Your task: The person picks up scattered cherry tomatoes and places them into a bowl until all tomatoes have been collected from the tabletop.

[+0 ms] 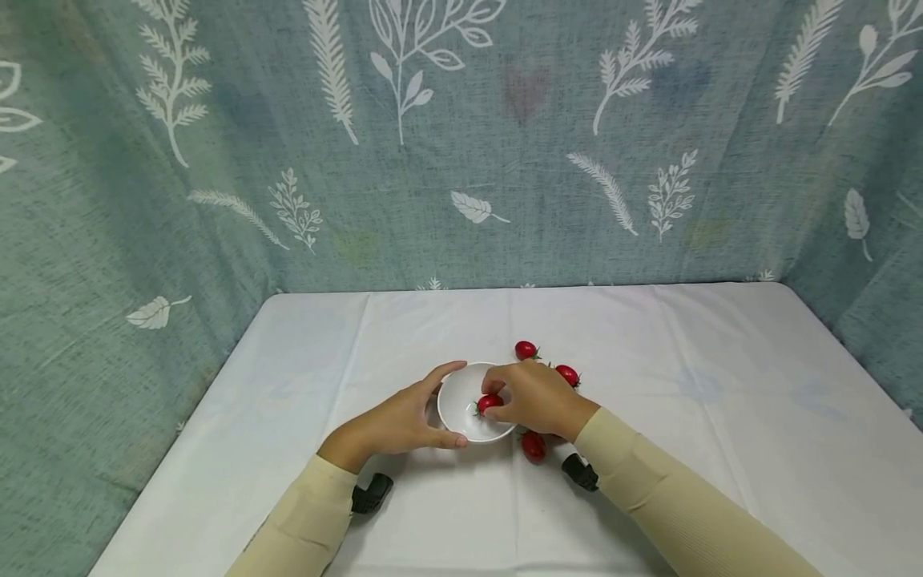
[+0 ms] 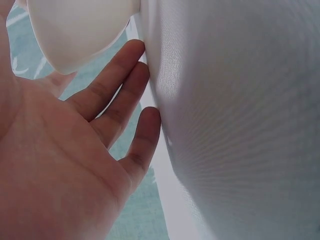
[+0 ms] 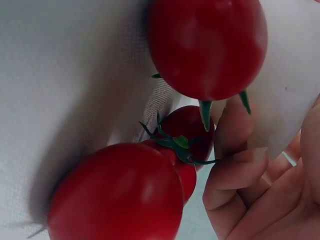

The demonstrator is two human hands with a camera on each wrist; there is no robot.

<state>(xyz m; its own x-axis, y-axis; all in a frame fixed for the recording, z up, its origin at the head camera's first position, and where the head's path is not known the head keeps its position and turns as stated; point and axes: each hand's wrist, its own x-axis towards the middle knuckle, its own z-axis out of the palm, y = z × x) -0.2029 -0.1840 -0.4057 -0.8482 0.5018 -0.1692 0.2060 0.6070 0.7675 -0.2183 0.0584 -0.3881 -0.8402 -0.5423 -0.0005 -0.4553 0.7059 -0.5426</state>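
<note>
Near the table's middle sits a white bowl. My left hand holds it from the left, thumb at the near rim and index finger at the far rim. In the left wrist view, the other fingers extend below the bowl, tips at the tablecloth. My right hand reaches over the bowl and pinches a red cherry tomato with a green stem, inside the rim. Several more cherry tomatoes lie right of the bowl, including one near my right wrist; the right wrist view shows one up close.
Two cherry tomatoes lie beyond the right hand, one farther back and one to its right. A white cloth covers the table. Behind and beside it hangs a green leaf-patterned curtain.
</note>
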